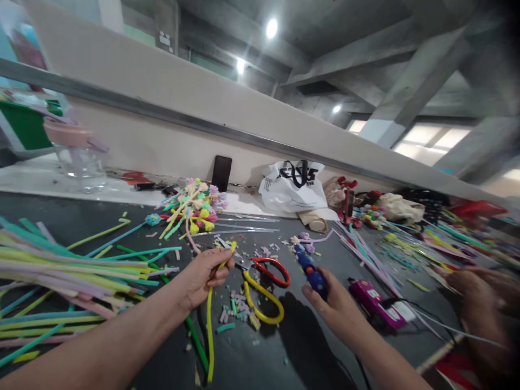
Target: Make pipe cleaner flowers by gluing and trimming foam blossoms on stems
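My left hand (202, 278) is closed around a long yellow pipe cleaner (210, 330) that runs from the fingers down toward me over the dark table (260, 352). My right hand (335, 309) grips a blue glue gun (312, 273), its nozzle pointing away toward a small purple flower piece (304, 239). Between the hands lie scissors with red and yellow handles (266, 290) among small cut scraps (238, 313).
A thick bundle of pastel pipe cleaners (60, 271) lies at left. Finished flowers (195, 208), a dark phone (221, 173) and a white plastic bag (292, 187) sit by the wall. A pink box (374, 303) lies right, near another person's hands (483, 298).
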Demonstrator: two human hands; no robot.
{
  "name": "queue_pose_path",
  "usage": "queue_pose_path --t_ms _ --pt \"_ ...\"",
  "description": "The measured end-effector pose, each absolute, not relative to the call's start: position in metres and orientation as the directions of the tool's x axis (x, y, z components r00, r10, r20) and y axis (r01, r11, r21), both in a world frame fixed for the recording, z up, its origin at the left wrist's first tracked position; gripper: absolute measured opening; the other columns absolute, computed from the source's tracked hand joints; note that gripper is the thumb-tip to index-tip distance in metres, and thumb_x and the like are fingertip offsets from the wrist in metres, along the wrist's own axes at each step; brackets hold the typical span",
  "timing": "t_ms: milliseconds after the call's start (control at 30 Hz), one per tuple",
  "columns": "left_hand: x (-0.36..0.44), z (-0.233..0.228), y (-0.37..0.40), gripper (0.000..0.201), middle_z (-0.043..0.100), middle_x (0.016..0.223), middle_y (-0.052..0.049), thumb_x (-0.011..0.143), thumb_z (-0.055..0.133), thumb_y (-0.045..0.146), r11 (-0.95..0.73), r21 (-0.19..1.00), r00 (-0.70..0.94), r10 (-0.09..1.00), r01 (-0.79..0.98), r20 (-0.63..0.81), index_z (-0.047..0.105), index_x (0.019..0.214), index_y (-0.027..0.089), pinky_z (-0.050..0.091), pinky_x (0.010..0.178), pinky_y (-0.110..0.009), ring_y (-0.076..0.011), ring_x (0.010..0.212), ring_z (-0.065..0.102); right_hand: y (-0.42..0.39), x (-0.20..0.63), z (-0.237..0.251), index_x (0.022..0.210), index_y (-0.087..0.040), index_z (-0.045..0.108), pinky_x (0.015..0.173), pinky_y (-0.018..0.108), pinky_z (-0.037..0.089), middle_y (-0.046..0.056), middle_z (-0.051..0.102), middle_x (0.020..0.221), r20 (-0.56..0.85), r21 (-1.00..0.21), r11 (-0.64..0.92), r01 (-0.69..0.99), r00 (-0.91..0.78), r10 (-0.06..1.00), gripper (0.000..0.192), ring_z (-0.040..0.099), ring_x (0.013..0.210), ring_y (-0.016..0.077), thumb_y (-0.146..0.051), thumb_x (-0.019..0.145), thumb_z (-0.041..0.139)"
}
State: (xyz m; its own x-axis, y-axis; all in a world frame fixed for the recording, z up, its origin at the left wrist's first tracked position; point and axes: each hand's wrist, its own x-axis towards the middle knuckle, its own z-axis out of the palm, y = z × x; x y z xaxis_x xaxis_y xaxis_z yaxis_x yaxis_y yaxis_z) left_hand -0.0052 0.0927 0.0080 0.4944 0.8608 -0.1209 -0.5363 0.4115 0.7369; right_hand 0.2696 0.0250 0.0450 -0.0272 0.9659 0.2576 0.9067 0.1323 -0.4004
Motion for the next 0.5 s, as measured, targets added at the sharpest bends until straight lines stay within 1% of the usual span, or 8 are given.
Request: queue_pose_path --t_ms 67,167,233,300,400,500 --pt "-0.006 0.008 0.092 0.016 0.051 0.065 0.002 0.074 0.062 0.023 0.407 0.74 0.506 0.856 -0.536 -0.103 0.052 0.069 0.011 0.015 0.032 -0.01 0.0012 0.039 0.029 0.026 0.282 0.038 0.097 -0.015 0.048 0.072 0.033 0.045 0.008 0.054 0.09 0.279 -0.275 0.183 0.944 -0.104 0.955 0.027 0.054 0.08 0.0216 -0.035 0.078 0.052" --pt "-0.007 0.009 0.09 0.015 0.05 0.065 0.002 0.074 0.061 0.021 0.398 0.748 0.517 0.852 -0.531 -0.086 0.052 0.068 0.011 0.016 0.033 -0.011 0.001 0.04 0.029 0.028 0.295 0.031 0.099 -0.015 0.046 0.077 0.034 0.044 0.011 0.051 0.097 0.257 -0.175 0.243 0.954 -0.193 0.947 0.025 0.054 0.087 0.0224 -0.026 0.077 0.052" --pt "-0.008 0.009 0.089 0.016 0.05 0.063 0.003 0.075 0.061 0.021 0.39 0.754 0.517 0.853 -0.528 -0.08 0.052 0.067 0.011 0.016 0.033 -0.011 0.0009 0.04 0.029 0.031 0.302 0.028 0.101 -0.016 0.046 0.08 0.035 0.044 0.012 0.051 0.1 0.231 -0.146 0.24 0.96 -0.203 0.952 0.026 0.054 0.092 0.0228 -0.022 0.076 0.053" --pt "-0.008 0.009 0.089 0.017 0.049 0.062 0.003 0.074 0.061 0.021 0.384 0.758 0.515 0.854 -0.527 -0.075 0.051 0.066 0.011 0.016 0.033 -0.011 0.0008 0.04 0.029 0.034 0.308 0.025 0.101 -0.016 0.047 0.081 0.036 0.044 0.012 0.051 0.1 0.198 -0.128 0.201 0.971 -0.173 0.965 0.028 0.054 0.092 0.0234 -0.021 0.075 0.055" --pt "-0.009 0.009 0.089 0.018 0.049 0.061 0.003 0.074 0.063 0.022 0.385 0.761 0.521 0.851 -0.522 -0.073 0.051 0.066 0.011 0.016 0.034 -0.012 0.0005 0.04 0.029 0.036 0.315 0.02 0.1 -0.015 0.049 0.08 0.038 0.045 0.013 0.052 0.097 0.157 -0.12 0.136 0.983 -0.117 0.981 0.028 0.056 0.09 0.0248 -0.026 0.075 0.056" --pt "-0.009 0.007 0.09 0.016 0.05 0.062 0.003 0.072 0.063 0.022 0.397 0.757 0.532 0.843 -0.518 -0.079 0.052 0.067 0.012 0.016 0.034 -0.012 0.0006 0.039 0.029 0.035 0.319 0.015 0.1 -0.015 0.05 0.081 0.038 0.045 0.013 0.053 0.096 0.15 -0.142 0.129 0.981 -0.107 0.983 0.029 0.056 0.09 0.0253 -0.029 0.076 0.056"
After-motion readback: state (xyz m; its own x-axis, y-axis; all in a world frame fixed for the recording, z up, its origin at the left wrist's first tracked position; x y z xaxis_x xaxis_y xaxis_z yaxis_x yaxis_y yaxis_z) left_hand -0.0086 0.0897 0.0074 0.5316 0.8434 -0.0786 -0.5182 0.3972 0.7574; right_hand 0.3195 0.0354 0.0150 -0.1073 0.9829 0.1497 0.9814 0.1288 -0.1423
